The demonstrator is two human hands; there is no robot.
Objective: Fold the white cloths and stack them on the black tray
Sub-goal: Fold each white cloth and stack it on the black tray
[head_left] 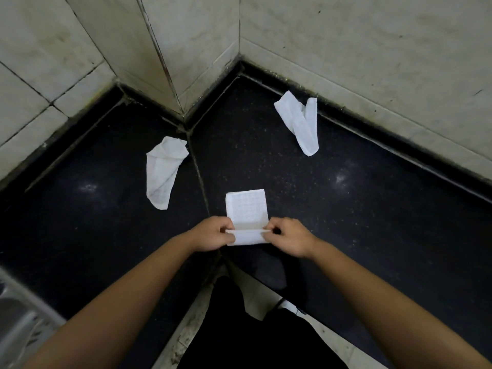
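A white checked cloth lies partly folded on the black counter in front of me. My left hand pinches its near left corner and my right hand pinches its near right corner, lifting the near edge off the surface. Two more white cloths lie crumpled and loose: one to the left, another at the far right near the wall. No black tray is visible apart from the dark counter surface.
Pale tiled walls close off the back, with a protruding corner in the middle. A seam runs across the counter. A metal sink rim shows at the lower left. The counter's front edge lies near my body.
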